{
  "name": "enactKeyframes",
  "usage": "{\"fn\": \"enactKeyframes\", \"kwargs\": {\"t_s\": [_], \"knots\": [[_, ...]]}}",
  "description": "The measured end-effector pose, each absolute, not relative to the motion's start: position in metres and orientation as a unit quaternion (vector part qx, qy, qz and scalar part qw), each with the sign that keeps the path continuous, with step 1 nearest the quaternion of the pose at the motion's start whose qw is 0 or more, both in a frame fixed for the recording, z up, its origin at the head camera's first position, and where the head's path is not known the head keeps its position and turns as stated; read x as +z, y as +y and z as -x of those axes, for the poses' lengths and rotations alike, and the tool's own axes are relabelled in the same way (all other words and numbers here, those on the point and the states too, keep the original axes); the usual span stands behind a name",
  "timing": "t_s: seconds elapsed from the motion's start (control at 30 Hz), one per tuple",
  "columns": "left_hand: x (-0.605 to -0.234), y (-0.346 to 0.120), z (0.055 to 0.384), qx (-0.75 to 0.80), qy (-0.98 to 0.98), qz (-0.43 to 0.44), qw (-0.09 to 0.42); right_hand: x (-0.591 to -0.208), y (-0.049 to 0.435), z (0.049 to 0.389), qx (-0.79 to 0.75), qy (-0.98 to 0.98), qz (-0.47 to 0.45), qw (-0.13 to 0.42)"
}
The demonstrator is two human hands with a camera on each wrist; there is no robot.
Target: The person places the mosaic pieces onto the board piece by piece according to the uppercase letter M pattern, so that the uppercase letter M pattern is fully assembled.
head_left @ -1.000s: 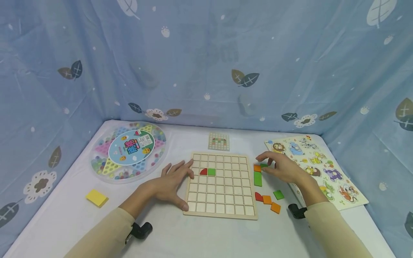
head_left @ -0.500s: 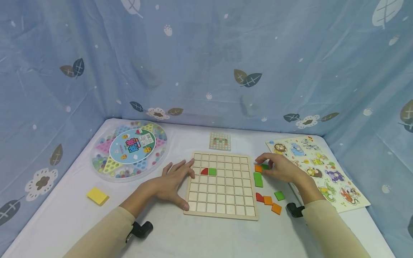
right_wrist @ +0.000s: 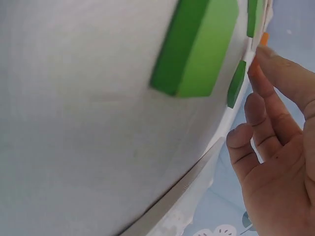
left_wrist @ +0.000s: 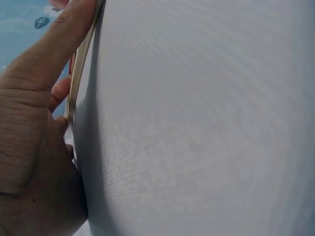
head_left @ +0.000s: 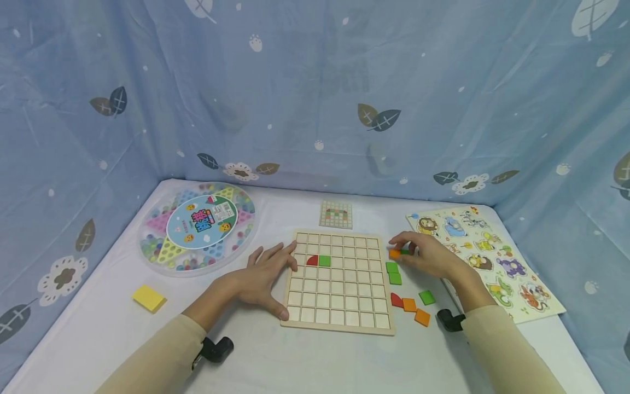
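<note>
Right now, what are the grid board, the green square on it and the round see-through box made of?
The grid board looks like pale, unpainted wood: its colour is light tan. The green square has smooth, even colour: maybe painted wood, perhaps plastic. The round box looks like clear plastic: coloured balls show through.

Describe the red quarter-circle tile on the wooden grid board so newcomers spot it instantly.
In the head view, find the pale wooden grid board. Left of its green square tile sits the red quarter-circle tile, set apart by colour and curved edge.
</note>
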State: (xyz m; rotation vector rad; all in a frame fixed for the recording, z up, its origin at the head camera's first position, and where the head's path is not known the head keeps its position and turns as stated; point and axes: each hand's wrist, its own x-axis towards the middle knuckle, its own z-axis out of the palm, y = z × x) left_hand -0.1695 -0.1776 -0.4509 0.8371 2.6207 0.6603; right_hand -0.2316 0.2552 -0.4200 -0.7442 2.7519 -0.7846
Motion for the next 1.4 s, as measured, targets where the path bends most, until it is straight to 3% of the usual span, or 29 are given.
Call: {"fn": "enactKeyframes", "kwargs": {"t_s": [0.9,1.4], "knots": [[-0.448,-0.174,0.169,0.223,0.914,-0.296,0.162,-0.398,0.237,0.219,-0.409,0.857,0.306,0.075],[-0.446,-0.174,0.168,0.228,0.916,-0.286,0.162,-0.394,0.22,0.219,-0.454,0.828,0.313,0.101]]}}
